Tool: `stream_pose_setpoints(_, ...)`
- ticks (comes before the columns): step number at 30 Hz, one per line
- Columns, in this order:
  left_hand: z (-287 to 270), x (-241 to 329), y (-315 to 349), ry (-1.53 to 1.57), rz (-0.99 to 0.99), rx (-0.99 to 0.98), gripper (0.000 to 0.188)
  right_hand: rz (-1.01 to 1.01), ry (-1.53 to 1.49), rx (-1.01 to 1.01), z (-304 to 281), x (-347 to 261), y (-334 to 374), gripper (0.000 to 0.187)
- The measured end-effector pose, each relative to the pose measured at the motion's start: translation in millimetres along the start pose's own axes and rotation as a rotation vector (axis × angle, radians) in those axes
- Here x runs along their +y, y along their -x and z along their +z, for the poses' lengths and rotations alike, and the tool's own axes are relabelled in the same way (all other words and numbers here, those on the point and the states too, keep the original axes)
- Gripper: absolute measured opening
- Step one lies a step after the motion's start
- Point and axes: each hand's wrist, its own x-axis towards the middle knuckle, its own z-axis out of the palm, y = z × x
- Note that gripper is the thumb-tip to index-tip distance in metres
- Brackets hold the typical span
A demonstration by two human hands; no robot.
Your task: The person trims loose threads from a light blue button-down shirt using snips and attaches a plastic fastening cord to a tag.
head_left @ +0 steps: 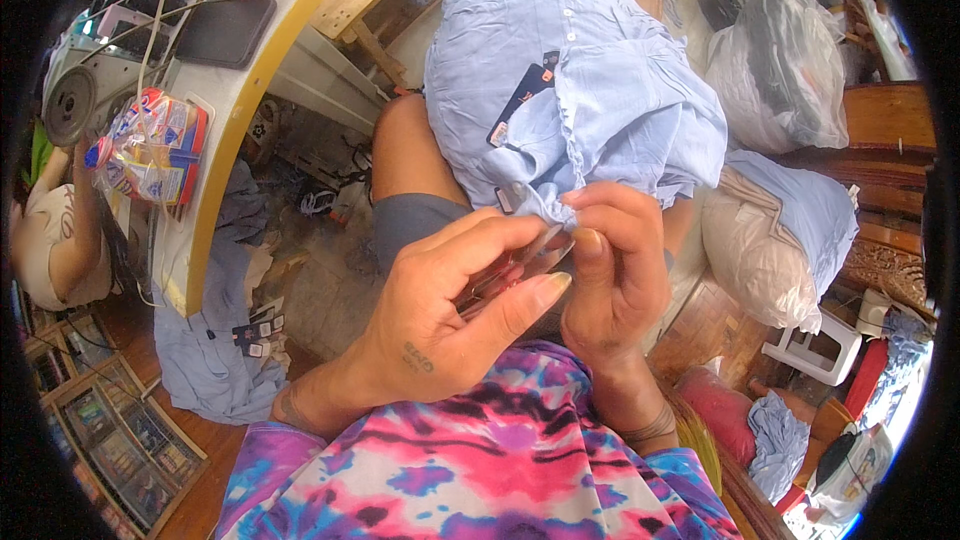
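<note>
A light blue garment (630, 90) with buttons down its front and dark hang tags (522, 102) lies spread over my lap. My right hand (615, 280) pinches a gathered bit of its near edge between thumb and fingers. Just left of that, my left hand (470, 305) curls around a small shiny tool (547, 252) with some red on it. It looks like thread snips, but my fingers cover most of it. The tool's far end meets the pinched cloth, and the exact contact point is hidden.
At left, a yellow-edged table (290, 0) carries a dark phone (225, 32) and a plastic-wrapped package (150, 150). More blue garments (215, 360) lie on the floor below. Filled plastic bags (775, 70) and a white stool (815, 350) stand at right. Another person (62, 240) is at far left.
</note>
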Motion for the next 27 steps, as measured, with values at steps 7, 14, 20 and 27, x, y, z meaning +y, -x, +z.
stream_pose_setpoints(7,-2,-8,2,0.067,0.036,0.004,0.029,-0.062,0.049,0.057,8,-3,2,0.009)
stream_pose_setpoints(14,-2,-5,1,0.647,-0.300,0.000,0.028,0.005,0.031,0.038,9,-4,6,0.010)
stream_pose_setpoints(20,-4,-16,-8,0.098,0.095,0.184,0.024,0.114,-0.013,-0.006,5,-4,2,0.009)
stream_pose_setpoints(27,-5,-23,-26,0.268,0.038,0.033,0.013,0.193,-0.196,-0.061,-2,-10,2,0.006)
